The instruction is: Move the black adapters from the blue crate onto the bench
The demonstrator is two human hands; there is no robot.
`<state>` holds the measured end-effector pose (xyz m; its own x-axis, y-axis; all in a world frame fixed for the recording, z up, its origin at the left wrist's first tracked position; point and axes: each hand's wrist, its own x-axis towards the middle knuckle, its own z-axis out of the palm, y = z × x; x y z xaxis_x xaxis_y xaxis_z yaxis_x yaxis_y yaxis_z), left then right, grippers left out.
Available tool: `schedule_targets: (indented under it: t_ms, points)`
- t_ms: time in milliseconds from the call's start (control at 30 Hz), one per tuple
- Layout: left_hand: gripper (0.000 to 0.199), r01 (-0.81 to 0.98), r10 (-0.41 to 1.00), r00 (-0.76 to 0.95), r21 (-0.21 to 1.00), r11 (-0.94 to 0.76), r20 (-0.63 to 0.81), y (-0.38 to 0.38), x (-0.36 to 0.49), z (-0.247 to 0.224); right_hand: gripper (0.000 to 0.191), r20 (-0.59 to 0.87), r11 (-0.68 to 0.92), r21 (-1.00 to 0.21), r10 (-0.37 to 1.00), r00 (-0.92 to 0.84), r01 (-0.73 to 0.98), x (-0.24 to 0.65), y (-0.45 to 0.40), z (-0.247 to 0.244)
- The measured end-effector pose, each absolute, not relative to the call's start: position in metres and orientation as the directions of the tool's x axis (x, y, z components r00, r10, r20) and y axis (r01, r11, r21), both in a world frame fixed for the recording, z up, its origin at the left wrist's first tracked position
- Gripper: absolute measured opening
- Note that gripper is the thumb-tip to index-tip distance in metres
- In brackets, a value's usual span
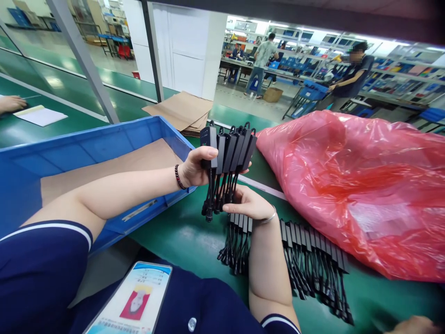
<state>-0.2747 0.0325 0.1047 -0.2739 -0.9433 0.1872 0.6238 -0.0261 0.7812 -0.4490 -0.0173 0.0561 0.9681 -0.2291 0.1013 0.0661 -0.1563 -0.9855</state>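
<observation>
Many adapters [313, 253] nr red bag [361, 185]

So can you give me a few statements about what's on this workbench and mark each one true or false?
1. The left hand grips a fanned bunch of black cable adapters held up above the bench. True.
2. The blue bin is filled to the brim with adapters. False: only a sheet of brown cardboard shows inside it.
3. The right hand is at the dangling cable ends of the held bunch. True.
4. The plastic bag on the bench is green. False: it is red and translucent.
5. More black adapters lie in a row on the green bench. True: the row of adapters lies by the right forearm.
</observation>
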Motion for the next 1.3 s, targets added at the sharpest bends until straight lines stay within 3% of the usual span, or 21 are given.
schedule_targets:
  t_ms: [133, 267, 367, 500, 567, 633, 733, 900, 1033, 1167, 1300]
  points:
    - [0.058, 0.605, -0.901, -0.358, 0.796, -0.025, 0.244, 0.032, -0.275, 0.104, 0.038, 0.067, -0.180, -0.983, -0.205, 0.976, 0.030, -0.456, -0.020, 0.059]
    - [0.058, 0.611, -0.913, -0.324, 0.792, -0.003, 0.247, 0.033, -0.275, 0.104, 0.044, 0.090, -0.190, -0.981, -0.206, 0.974, 0.050, -0.455, -0.018, 0.060]
    - [0.054, 0.628, -0.910, -0.334, 0.778, -0.020, 0.246, 0.031, -0.275, 0.102, 0.048, 0.098, -0.214, -0.976, -0.276, 0.956, 0.038, -0.457, -0.020, 0.059]
    - [0.047, 0.658, -0.920, -0.312, 0.753, -0.030, 0.236, 0.025, -0.274, 0.094, 0.064, 0.332, -0.407, -0.910, -0.604, 0.724, 0.078, -0.457, -0.022, 0.059]
    - [0.044, 0.661, -0.926, -0.316, 0.748, -0.060, 0.205, 0.022, -0.274, 0.088, 0.075, 0.514, -0.581, -0.812, -0.666, 0.541, 0.056, -0.455, -0.018, 0.063]
    - [0.042, 0.647, -0.923, -0.355, 0.752, -0.126, 0.151, 0.022, -0.277, 0.084, 0.085, 0.655, -0.738, -0.674, -0.618, 0.434, -0.033, -0.451, -0.011, 0.067]
    - [0.042, 0.613, -0.911, -0.405, 0.762, -0.206, 0.080, 0.028, -0.286, 0.081, 0.094, 0.776, -0.879, -0.441, -0.475, 0.415, -0.182, -0.444, 0.001, 0.069]
    - [0.038, 0.515, -0.861, -0.505, 0.782, -0.352, -0.055, 0.042, -0.302, 0.079, 0.093, 0.784, -0.940, -0.203, -0.324, 0.529, -0.275, -0.436, 0.009, 0.059]
    - [0.031, 0.491, -0.834, -0.548, 0.780, -0.388, -0.069, 0.047, -0.305, 0.080, 0.091, 0.855, -0.954, -0.123, -0.241, 0.458, -0.272, -0.430, 0.007, 0.051]
    - [0.037, 0.541, -0.864, -0.504, 0.774, -0.330, -0.016, 0.047, -0.306, 0.082, 0.078, 0.914, -0.969, -0.092, -0.173, 0.366, -0.227, -0.428, 0.001, 0.042]
    - [0.036, 0.538, -0.868, -0.496, 0.772, -0.337, -0.033, 0.047, -0.306, 0.079, 0.071, 0.913, -0.966, -0.176, -0.232, 0.337, -0.188, -0.425, -0.003, 0.030]
